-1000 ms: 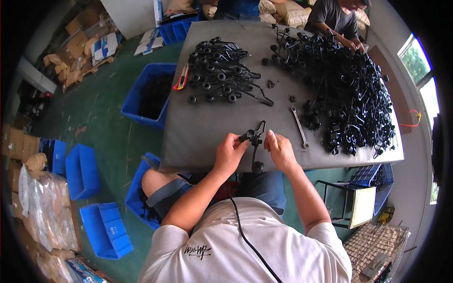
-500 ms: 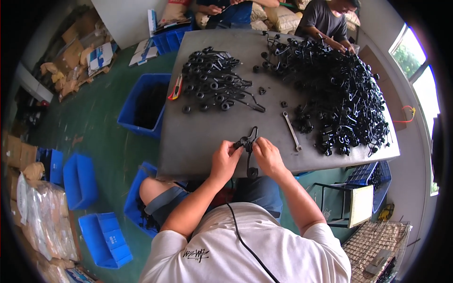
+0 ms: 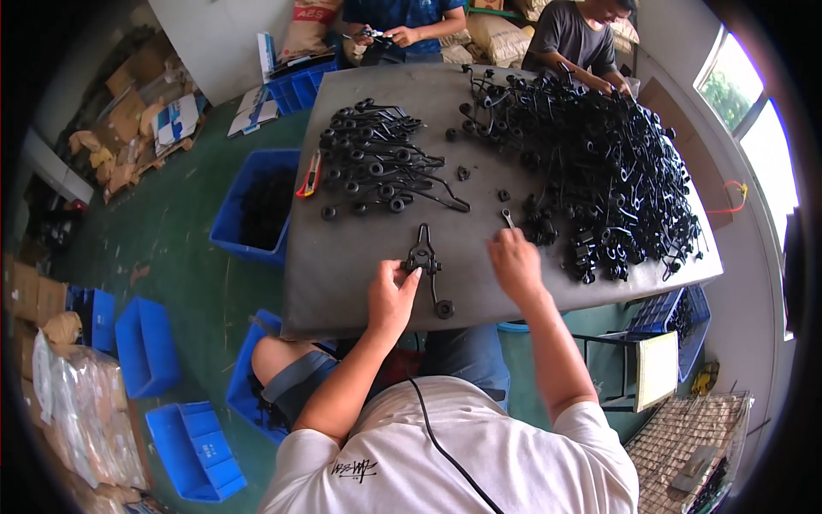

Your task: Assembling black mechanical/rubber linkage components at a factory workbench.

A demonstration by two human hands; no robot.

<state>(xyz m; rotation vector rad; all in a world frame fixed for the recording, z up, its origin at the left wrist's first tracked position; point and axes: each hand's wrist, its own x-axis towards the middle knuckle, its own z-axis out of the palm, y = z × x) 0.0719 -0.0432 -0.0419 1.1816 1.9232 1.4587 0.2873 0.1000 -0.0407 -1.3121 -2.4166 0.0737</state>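
Between the thumb and fingers of my left hand [image 3: 394, 295] is a black bent-wire bracket [image 3: 423, 248] with a round roller at its lower end, held over the near edge of the table. My right hand [image 3: 517, 264] is closed over a metal wrench [image 3: 507, 217]; only the wrench's far end shows past my fingers. Beyond it lie a small black clamp piece [image 3: 503, 195] and another small black part [image 3: 463, 173]. To the right, a loose cluster of black fittings [image 3: 541, 230] lies close to my right hand.
A large heap of black wire parts [image 3: 616, 163] covers the table's right side. Sorted brackets [image 3: 377, 163] lie at left by a red utility knife [image 3: 309, 174]. Blue bins [image 3: 224, 214] stand on the floor at left. Two people work across the table, one's hands [image 3: 398, 36] holding a part.
My right hand has left the bracket and moved right onto the wrench. My left hand has shifted slightly left, still holding the bracket. The far person's hands have come further into view.
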